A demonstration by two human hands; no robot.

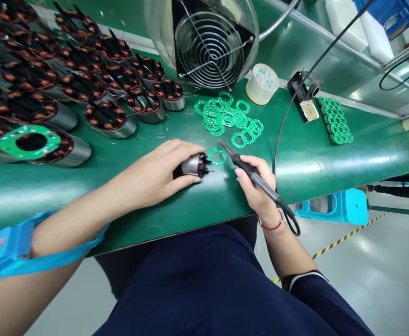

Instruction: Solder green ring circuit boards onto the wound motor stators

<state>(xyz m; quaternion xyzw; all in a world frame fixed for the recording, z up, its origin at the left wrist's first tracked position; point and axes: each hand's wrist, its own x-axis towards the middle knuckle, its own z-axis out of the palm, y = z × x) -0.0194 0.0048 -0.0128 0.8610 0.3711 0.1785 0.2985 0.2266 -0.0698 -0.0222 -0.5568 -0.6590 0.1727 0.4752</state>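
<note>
Fingers [186,161] of the left hand [158,175] are clamped over a small silver motor stator with dark windings [194,164], lying on its side on the green desk [312,158], winding end facing right. Right hand [256,186] is closed in a pen grip on a black soldering iron [251,171]; its tip sits just right of a single green ring-shaped circuit board [218,157].

That ring lies flat on the desk just right of the stator's end, apart from it by a sliver, not seated on it. Iron tip is just beside the ring; can't tell if it touches.

Progress, judging by layout: one large stator at far left [36,144] already carries a green ring on top. Rows of copper-wound stators [85,74] behind it are bare. Loose pile of green rings [228,119] and a stacked batch of green boards [335,120] further right are unused, so most of the work looks left.
</note>
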